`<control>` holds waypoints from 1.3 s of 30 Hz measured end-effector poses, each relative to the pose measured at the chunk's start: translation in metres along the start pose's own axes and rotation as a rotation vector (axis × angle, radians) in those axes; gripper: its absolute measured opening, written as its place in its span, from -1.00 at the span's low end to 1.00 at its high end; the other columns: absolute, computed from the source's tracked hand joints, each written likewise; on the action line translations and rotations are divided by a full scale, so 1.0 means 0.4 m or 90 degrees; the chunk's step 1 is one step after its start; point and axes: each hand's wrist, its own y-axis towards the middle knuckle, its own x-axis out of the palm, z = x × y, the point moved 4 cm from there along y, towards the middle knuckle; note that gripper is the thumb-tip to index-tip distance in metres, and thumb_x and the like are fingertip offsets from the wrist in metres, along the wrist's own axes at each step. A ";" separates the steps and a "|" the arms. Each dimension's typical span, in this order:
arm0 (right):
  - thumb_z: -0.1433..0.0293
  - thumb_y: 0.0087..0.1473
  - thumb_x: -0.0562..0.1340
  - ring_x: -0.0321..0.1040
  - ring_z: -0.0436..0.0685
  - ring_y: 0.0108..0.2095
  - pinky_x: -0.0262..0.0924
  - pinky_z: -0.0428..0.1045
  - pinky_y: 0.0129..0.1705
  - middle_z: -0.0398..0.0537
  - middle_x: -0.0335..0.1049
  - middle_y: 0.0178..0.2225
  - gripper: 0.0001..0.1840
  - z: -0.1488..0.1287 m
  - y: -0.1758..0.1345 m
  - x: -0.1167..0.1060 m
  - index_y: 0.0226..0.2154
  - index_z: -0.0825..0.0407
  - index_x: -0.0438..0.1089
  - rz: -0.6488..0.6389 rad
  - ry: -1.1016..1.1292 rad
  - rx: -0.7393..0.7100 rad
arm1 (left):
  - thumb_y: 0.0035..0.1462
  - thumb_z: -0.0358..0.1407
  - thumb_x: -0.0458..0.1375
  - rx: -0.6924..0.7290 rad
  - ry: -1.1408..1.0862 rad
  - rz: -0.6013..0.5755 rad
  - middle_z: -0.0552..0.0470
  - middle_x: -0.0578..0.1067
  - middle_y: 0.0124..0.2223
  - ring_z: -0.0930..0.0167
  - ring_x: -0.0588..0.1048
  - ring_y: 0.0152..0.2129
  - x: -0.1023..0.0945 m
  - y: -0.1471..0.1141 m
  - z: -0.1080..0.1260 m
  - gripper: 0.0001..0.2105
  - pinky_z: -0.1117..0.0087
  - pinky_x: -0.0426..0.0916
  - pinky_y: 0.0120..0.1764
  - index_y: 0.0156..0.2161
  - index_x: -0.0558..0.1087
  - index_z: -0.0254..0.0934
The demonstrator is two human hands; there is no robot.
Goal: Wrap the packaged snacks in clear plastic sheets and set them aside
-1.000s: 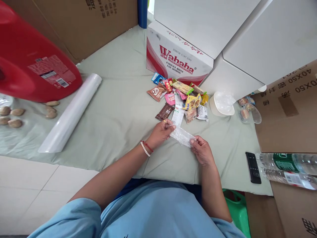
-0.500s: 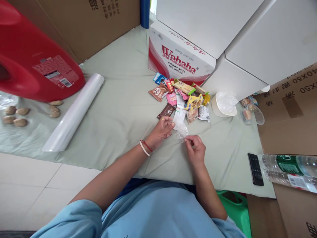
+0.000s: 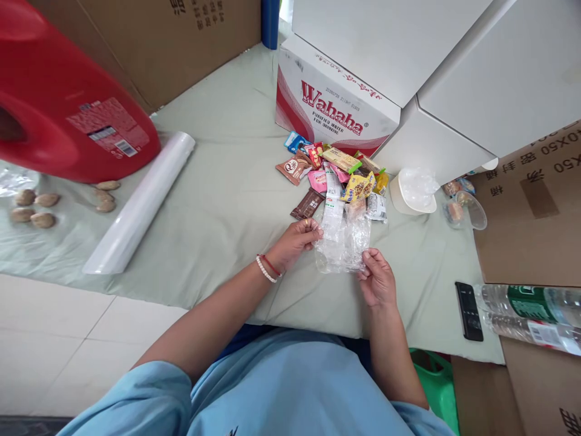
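A clear plastic bag (image 3: 345, 245), crinkled and see-through, is stretched between my two hands above the cloth. My left hand (image 3: 299, 239) pinches its left edge, and my right hand (image 3: 377, 275) grips the right side near the lower corner. Just beyond the bag lies a heap of wrapped snacks: a yellow packet (image 3: 357, 186), a brown round-logo packet (image 3: 295, 168), a dark brown bar (image 3: 307, 204), a pale biscuit packet (image 3: 341, 158) and several more. The bag partly covers the nearest packets. I cannot tell whether anything is inside it.
A Wahaba-style white and red carton (image 3: 336, 100) stands behind the snacks. To the right are a white tub (image 3: 411, 206) holding clear plastic, a phone (image 3: 469, 310) and bottles (image 3: 531, 301). Leftward lie a plastic roll (image 3: 140, 203), brown nuts (image 3: 43, 219) and a large red jug (image 3: 68, 121).
My right hand has moved to the right, away from the left, and the bunched plastic bag is now spread out wide between both hands. The view has shifted slightly.
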 end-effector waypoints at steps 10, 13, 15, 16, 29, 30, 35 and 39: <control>0.06 -0.04 0.48 0.09 -0.04 -0.53 0.06 -0.07 -0.47 -0.23 0.28 -0.47 -0.59 -0.016 -0.006 -0.111 -0.31 -0.01 0.46 0.133 -0.226 -0.184 | -0.09 -0.16 0.53 -0.078 -0.129 -0.061 -0.05 0.62 -0.19 0.25 0.65 -0.26 0.012 -0.006 -0.005 -0.54 0.23 0.55 -0.20 -0.32 0.31 -0.24; 0.11 0.18 0.37 0.27 0.06 -0.39 0.24 0.00 -0.31 -0.14 0.38 -0.37 -0.73 -0.021 -0.040 -0.060 -0.26 -0.03 0.48 0.036 -0.377 -0.338 | -0.08 -0.19 0.53 -0.078 -0.129 -0.047 -0.04 0.62 -0.21 0.25 0.66 -0.27 0.012 -0.005 -0.009 -0.54 0.24 0.58 -0.23 -0.31 0.30 -0.24; 0.15 0.21 0.37 0.36 0.14 -0.25 0.32 0.05 -0.22 -0.04 0.43 -0.23 -0.77 -0.011 -0.056 -0.010 -0.19 -0.06 0.51 -0.065 -0.505 -0.434 | -0.08 -0.19 0.53 -0.080 -0.124 -0.040 -0.02 0.62 -0.21 0.26 0.66 -0.29 0.013 -0.005 -0.016 -0.54 0.23 0.59 -0.23 -0.30 0.31 -0.24; 0.16 0.21 0.37 0.38 0.18 -0.19 0.36 0.09 -0.17 0.00 0.43 -0.17 -0.77 -0.003 -0.060 0.012 -0.14 -0.08 0.53 -0.104 -0.568 -0.476 | -0.08 -0.19 0.53 -0.081 -0.124 -0.038 -0.01 0.62 -0.22 0.27 0.66 -0.30 0.014 -0.005 -0.019 -0.54 0.23 0.60 -0.23 -0.29 0.31 -0.24; 0.33 0.31 0.23 0.41 0.22 -0.05 0.37 0.18 -0.01 0.04 0.43 -0.10 -0.82 0.001 -0.027 0.001 -0.08 -0.07 0.52 -0.086 -0.675 -0.584 | 0.01 -0.12 0.48 -0.116 -0.173 -0.031 -0.08 0.61 -0.20 0.21 0.64 -0.24 0.015 -0.001 -0.028 -0.60 0.13 0.61 -0.21 -0.24 0.38 -0.26; 0.32 0.32 0.23 0.41 0.20 -0.11 0.37 0.16 -0.05 0.02 0.44 -0.16 -0.85 0.003 -0.024 -0.002 -0.13 -0.07 0.53 -0.076 -0.673 -0.582 | 0.01 -0.07 0.49 -0.114 -0.170 -0.047 -0.09 0.60 -0.16 0.20 0.64 -0.21 0.021 -0.005 -0.027 -0.56 0.12 0.61 -0.19 -0.21 0.40 -0.26; 0.24 0.29 0.27 0.38 0.17 -0.24 0.32 0.10 -0.18 -0.05 0.48 -0.28 -0.85 0.009 -0.012 -0.003 -0.23 -0.08 0.55 -0.054 -0.611 -0.515 | -0.31 -0.22 0.64 -0.073 -0.063 -0.092 -0.06 0.56 -0.04 0.27 0.58 -0.08 0.034 -0.012 -0.037 -0.38 0.25 0.56 -0.11 -0.15 0.45 -0.26; 0.16 0.18 0.36 0.28 0.09 -0.39 0.25 0.03 -0.27 -0.12 0.45 -0.36 -0.80 0.017 -0.001 -0.012 -0.29 -0.06 0.55 -0.049 -0.478 -0.347 | -0.28 -0.19 0.63 -0.063 -0.012 -0.053 0.06 0.50 -0.33 0.47 0.51 -0.37 0.022 -0.002 -0.047 -0.51 0.40 0.49 -0.22 -0.36 0.45 -0.34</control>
